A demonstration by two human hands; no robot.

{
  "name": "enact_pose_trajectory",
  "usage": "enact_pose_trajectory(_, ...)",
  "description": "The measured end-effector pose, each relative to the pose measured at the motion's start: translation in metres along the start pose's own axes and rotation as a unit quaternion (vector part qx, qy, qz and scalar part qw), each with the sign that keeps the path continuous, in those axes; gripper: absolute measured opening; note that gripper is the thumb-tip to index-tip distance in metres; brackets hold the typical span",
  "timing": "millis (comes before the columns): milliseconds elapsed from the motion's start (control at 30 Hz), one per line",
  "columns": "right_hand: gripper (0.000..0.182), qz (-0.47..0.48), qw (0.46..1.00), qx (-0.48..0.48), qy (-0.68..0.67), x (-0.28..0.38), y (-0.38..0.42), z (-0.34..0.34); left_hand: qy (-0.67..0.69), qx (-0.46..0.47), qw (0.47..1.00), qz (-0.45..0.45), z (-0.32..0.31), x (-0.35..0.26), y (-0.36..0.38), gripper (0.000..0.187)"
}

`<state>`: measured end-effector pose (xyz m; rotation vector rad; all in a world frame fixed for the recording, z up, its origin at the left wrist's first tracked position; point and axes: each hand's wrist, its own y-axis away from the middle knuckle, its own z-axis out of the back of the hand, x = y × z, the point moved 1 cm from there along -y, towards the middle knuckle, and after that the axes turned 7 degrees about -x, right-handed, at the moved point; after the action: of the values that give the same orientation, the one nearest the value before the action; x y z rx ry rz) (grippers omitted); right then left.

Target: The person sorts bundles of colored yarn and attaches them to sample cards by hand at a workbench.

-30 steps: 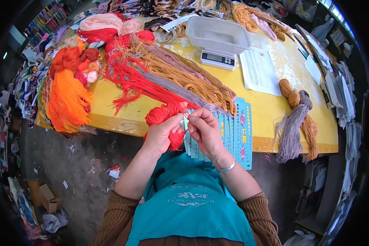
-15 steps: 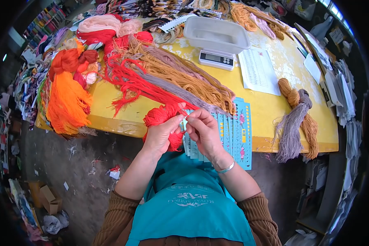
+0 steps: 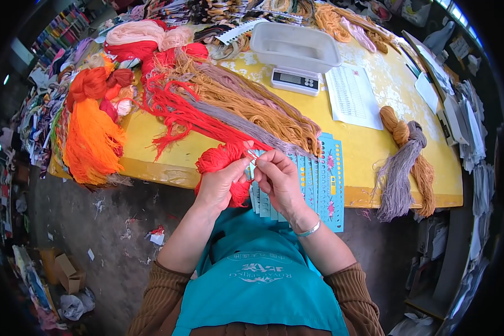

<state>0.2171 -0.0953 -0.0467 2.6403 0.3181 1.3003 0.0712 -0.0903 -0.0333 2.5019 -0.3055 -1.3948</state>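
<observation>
One bundle of red yarn [image 3: 214, 159] was held at the near edge of a yellow table [image 3: 369, 197], the left hand [image 3: 221, 182] curled around it. The right hand [image 3: 280, 172], closed to a pinch, gripped thin red strands [image 3: 253, 155] just beside it. Blue cards [image 3: 331, 193] lay near that hand. Farther back, pale worn patches marked the tabletop around a scale [image 3: 295, 81] and plastic tub [image 3: 295, 49]. Scraps [image 3: 157, 238] littered the dark floor [image 3: 115, 229], near a cardboard box [image 3: 69, 273].
</observation>
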Motion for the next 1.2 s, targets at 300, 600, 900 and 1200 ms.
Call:
enact_pose_trajectory(300, 0.003, 0.018, 0.999, -0.015, 0.026, -0.001, -0.001, 0.0, 0.008, 0.008, 1.0, 0.006, 0.002, -0.003, 0.003, 0.04)
enact_pose_trajectory(600, 0.008, -0.15, 0.986, 0.07, 0.03, 0.017, -0.013, 0.022, 0.025, 0.111, 0.993, 0.022, 0.033, -0.004, -0.015, 0.023)
enact_pose_trajectory(900, 0.016, -0.133, 0.981, 0.087, -0.108, 0.014, -0.007, 0.01, 0.183, 0.174, 0.963, 0.096, 0.002, -0.015, -0.003, 0.052)
enact_pose_trajectory(1200, 0.006, -0.047, 0.998, 0.006, 0.031, 0.002, 0.0, -0.005, 0.127, 0.19, 0.971, 0.064, -0.001, -0.014, -0.002, 0.054)
